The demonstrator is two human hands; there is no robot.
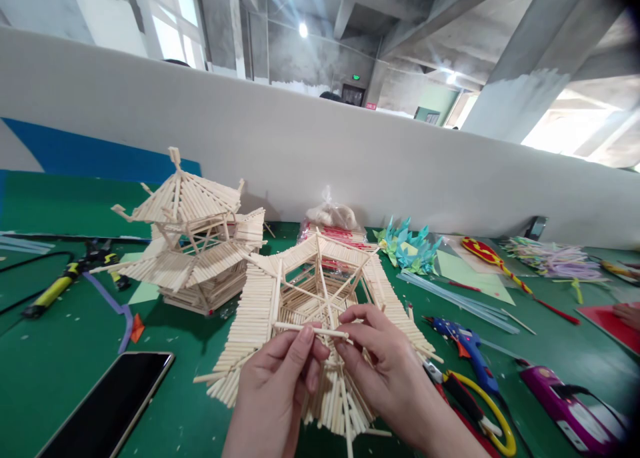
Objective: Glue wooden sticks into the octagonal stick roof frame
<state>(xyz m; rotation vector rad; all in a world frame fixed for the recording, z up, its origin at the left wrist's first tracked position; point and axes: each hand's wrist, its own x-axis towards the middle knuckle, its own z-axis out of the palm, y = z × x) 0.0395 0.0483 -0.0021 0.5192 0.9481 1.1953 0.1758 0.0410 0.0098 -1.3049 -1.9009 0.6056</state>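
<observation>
My left hand [275, 378] is closed, with thumb and fingers pinching a thin wooden stick [293, 327] that lies nearly level. At the stick's right end the fingers of my right hand [385, 358] are pinched together; a short bit of wood seems to sit there, too small to make out. Both hands are above the near part of an open wooden stick framework [250, 311] with flared, slatted sides. Behind it to the left stands a tiered pavilion model [195, 245] of similar sticks, with a pointed roof.
A phone [107, 408] lies at front left, near yellow-black pliers [55, 288]. On the right are a blue glue gun [467, 351], yellow-handled scissors [507, 411] and a purple device [565, 411]. Folded paper [410, 245] and a bag [333, 221] stand behind. Another person's hand [627, 315] shows far right.
</observation>
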